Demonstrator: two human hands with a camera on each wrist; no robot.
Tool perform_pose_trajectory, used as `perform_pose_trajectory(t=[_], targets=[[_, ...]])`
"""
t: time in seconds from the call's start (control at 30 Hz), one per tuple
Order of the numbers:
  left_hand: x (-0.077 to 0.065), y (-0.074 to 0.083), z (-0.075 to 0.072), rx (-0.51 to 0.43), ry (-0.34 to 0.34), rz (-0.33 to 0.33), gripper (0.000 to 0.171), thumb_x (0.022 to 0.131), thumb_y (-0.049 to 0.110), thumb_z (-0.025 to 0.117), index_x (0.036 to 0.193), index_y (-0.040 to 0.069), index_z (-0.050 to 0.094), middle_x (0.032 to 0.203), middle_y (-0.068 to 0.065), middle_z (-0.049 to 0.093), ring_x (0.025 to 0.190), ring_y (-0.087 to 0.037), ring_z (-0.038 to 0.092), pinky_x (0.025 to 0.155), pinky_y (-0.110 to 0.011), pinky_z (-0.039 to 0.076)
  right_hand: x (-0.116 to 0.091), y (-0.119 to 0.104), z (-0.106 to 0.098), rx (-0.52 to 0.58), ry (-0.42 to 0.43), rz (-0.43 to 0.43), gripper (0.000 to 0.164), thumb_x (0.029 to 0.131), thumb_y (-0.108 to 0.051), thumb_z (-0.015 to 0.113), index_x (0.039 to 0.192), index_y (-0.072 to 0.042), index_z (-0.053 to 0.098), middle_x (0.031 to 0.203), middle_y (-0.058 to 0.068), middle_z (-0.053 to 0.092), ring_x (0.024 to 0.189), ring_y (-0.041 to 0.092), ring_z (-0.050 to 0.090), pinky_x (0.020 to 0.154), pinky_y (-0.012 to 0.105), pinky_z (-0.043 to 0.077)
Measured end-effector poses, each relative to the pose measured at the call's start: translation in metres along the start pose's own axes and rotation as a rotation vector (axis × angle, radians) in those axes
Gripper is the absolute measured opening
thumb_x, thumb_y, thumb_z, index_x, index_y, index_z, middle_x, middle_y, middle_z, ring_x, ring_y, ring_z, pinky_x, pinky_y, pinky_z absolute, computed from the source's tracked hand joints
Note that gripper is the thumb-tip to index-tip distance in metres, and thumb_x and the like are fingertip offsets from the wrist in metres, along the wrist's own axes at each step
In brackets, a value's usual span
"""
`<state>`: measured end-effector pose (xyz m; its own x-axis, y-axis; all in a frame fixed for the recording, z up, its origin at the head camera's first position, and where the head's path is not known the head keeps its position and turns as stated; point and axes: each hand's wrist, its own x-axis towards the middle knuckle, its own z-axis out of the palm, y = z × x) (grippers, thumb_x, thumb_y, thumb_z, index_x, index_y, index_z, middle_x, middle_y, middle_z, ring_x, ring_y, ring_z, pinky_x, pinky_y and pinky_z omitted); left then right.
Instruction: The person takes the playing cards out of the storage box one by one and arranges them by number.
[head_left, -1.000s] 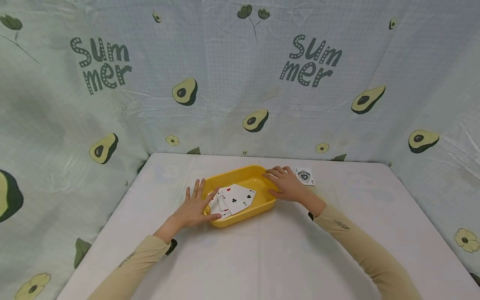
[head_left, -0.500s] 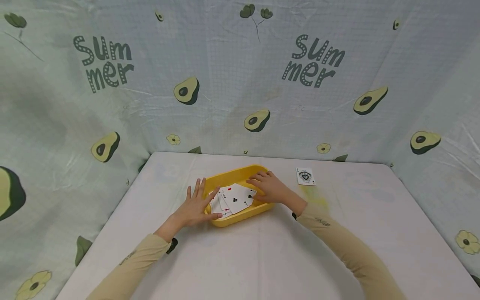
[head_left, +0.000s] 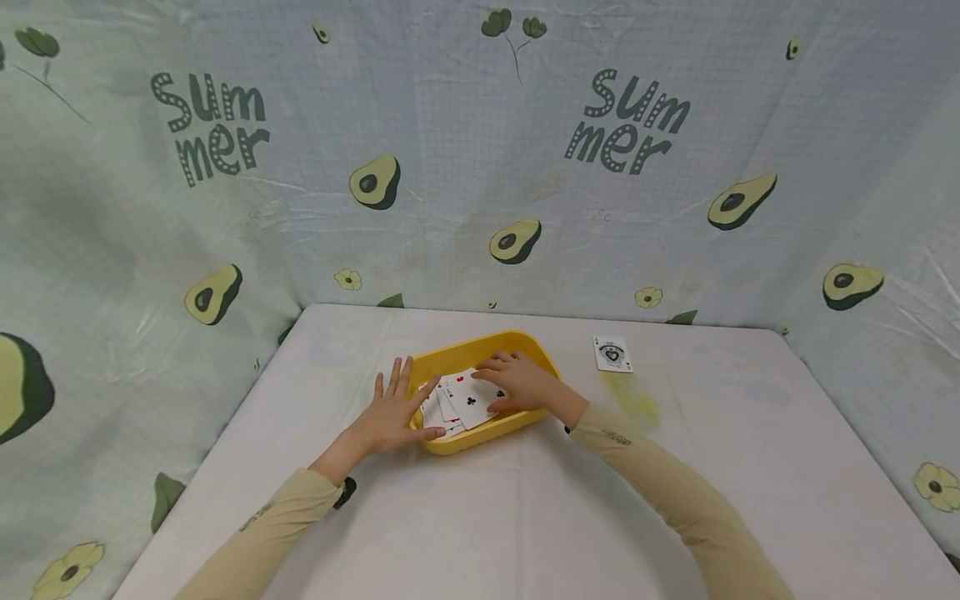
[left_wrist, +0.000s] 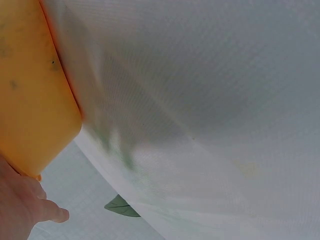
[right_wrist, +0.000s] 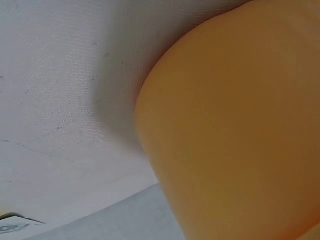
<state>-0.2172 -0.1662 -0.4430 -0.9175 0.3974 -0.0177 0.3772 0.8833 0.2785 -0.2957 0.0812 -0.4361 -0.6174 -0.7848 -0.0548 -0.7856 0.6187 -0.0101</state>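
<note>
A yellow tray (head_left: 517,342) stands at an angle on the white table, with several playing cards (head_left: 470,404) lying face up in its left part. My left hand (head_left: 386,423) rests at the tray's left end, fingers spread and thumb over the near rim. In the left wrist view, part of the left hand (left_wrist: 22,202) shows beside the tray's outer wall (left_wrist: 35,95). Over the right part of the cards is my right hand (head_left: 525,383), its fingers and thumb apart; contact with a card cannot be made out. The right wrist view shows only the tray's wall (right_wrist: 230,120), with the fingers hidden.
A single playing card (head_left: 612,354) lies on the white table (head_left: 480,517) to the right of the tray. Close to it is a faint yellow mark (head_left: 633,400) on the tablecloth. A patterned cloth (head_left: 435,108) hangs behind the table and along its sides.
My right hand has moved left from the tray's right rim, over its inside, to above the cards. The left hand, tray and cards stay where they were.
</note>
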Motion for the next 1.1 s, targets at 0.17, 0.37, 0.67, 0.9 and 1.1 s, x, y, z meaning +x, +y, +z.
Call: perform_pose_trajectory(t=[0.17, 0.37, 0.67, 0.9, 1.1], targets=[[-0.0006, 0.0003, -0.0002, -0.003, 0.005, 0.006, 0.087, 0.076, 0.065, 0.049, 0.144, 0.023, 0.014, 0.148, -0.023, -0.011, 0.135, -0.041, -0.012, 0.104, -0.062, -0.002, 0.0018, -0.0017, 0.0010, 0.021, -0.019, -0.024, 0.061, 0.079, -0.050, 0.059, 0.132, -0.024, 0.043, 0.136, -0.001, 0.044, 0.123, 0.022, 0.037, 0.100, 0.047, 0.031], [-0.0001, 0.0000, -0.0004, 0.000, 0.011, 0.009, 0.087, 0.076, 0.065, 0.049, 0.144, 0.024, 0.014, 0.148, -0.023, -0.011, 0.135, -0.041, -0.012, 0.104, -0.062, -0.002, 0.0030, -0.0026, 0.0004, 0.009, -0.056, -0.040, 0.050, 0.084, -0.045, 0.056, 0.130, -0.029, 0.046, 0.134, -0.003, 0.047, 0.119, 0.022, 0.038, 0.095, 0.044, 0.034], [0.0001, -0.0001, 0.0000, 0.004, 0.007, 0.008, 0.087, 0.076, 0.065, 0.050, 0.144, 0.023, 0.014, 0.148, -0.023, -0.011, 0.135, -0.041, -0.012, 0.104, -0.063, -0.002, 0.0041, -0.0066, 0.0003, -0.037, -0.141, -0.012, 0.043, 0.086, -0.043, 0.052, 0.128, -0.033, 0.047, 0.132, -0.003, 0.049, 0.115, 0.022, 0.040, 0.093, 0.041, 0.035], [0.0009, -0.0003, 0.0004, 0.013, 0.014, 0.013, 0.087, 0.076, 0.064, 0.050, 0.144, 0.023, 0.014, 0.148, -0.024, -0.010, 0.135, -0.042, -0.011, 0.103, -0.063, -0.001, 0.0063, -0.0074, 0.0002, -0.084, -0.150, 0.021, 0.058, 0.077, -0.060, 0.052, 0.129, -0.033, 0.046, 0.123, -0.002, 0.051, 0.113, 0.021, 0.040, 0.094, 0.041, 0.036], [0.0008, -0.0004, -0.0003, 0.010, 0.010, 0.012, 0.087, 0.076, 0.064, 0.050, 0.144, 0.023, 0.013, 0.148, -0.023, -0.011, 0.135, -0.042, -0.011, 0.103, -0.063, -0.002, 0.0088, -0.0037, 0.0064, -0.079, -0.110, 0.014, 0.058, 0.076, -0.062, 0.053, 0.126, -0.033, 0.048, 0.119, 0.001, 0.050, 0.108, 0.020, 0.041, 0.089, 0.039, 0.037]])
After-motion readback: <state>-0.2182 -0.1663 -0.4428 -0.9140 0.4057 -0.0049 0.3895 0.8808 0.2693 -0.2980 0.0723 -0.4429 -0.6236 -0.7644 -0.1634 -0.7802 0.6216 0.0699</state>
